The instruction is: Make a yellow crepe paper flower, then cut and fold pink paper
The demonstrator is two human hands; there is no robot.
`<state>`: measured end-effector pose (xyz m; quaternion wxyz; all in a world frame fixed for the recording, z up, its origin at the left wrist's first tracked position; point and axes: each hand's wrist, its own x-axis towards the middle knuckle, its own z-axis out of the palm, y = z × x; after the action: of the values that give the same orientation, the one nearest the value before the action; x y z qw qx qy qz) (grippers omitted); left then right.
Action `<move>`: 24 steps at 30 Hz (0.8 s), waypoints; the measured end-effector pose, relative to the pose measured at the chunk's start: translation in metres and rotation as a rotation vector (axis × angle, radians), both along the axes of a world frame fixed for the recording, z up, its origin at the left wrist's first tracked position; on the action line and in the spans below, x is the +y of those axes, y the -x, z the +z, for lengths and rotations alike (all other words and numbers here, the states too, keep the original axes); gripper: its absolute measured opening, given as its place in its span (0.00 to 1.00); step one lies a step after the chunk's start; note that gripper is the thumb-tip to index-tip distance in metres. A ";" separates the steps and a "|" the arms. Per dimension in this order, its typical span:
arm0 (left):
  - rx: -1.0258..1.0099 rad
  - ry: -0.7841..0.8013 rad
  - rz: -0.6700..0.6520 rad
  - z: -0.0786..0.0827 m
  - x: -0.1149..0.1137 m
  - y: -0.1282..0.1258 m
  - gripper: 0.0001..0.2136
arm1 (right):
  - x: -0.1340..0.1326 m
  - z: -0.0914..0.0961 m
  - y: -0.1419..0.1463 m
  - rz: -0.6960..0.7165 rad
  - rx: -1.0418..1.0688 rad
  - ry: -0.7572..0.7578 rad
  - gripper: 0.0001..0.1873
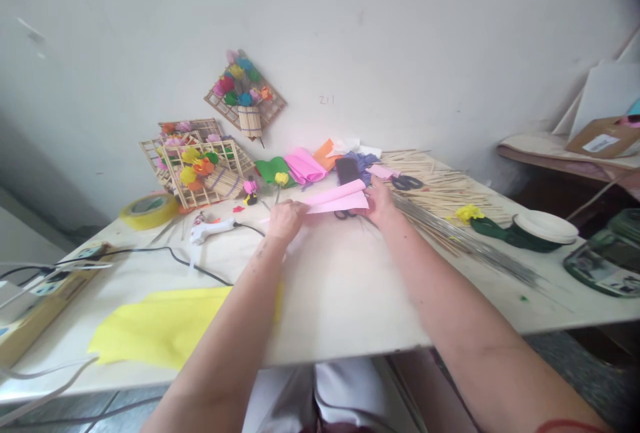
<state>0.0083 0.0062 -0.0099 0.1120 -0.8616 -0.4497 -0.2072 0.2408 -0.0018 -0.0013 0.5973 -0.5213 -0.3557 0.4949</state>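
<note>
Pink paper sheet (336,200) pinched at opposite ends by left hand (286,218) and right hand (379,203), before black scissors (406,183). Judged light, limp, tear-prone; best gripped at edges.

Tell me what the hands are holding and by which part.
Both hold one folded pink paper sheet: the left hand grips its left end, the right hand its right end, above the white table.
</note>
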 end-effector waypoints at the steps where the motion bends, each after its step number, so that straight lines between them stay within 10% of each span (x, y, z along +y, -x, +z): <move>1: 0.100 0.005 0.012 0.002 -0.002 -0.001 0.13 | 0.000 -0.002 0.000 0.015 0.117 0.015 0.18; 6: 0.255 0.062 0.061 0.012 -0.006 -0.006 0.13 | 0.003 -0.013 0.004 0.017 0.209 0.048 0.06; 15: -0.069 0.244 0.080 0.025 0.006 0.023 0.24 | 0.005 -0.020 0.021 0.040 0.276 -0.017 0.04; 24: -0.012 0.279 0.270 0.007 0.016 0.037 0.25 | 0.009 -0.027 0.052 0.118 0.201 0.005 0.04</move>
<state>-0.0288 0.0218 -0.0025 0.0154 -0.7992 -0.5864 -0.1309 0.1884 0.0070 -0.0281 0.5985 -0.4487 -0.3228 0.5798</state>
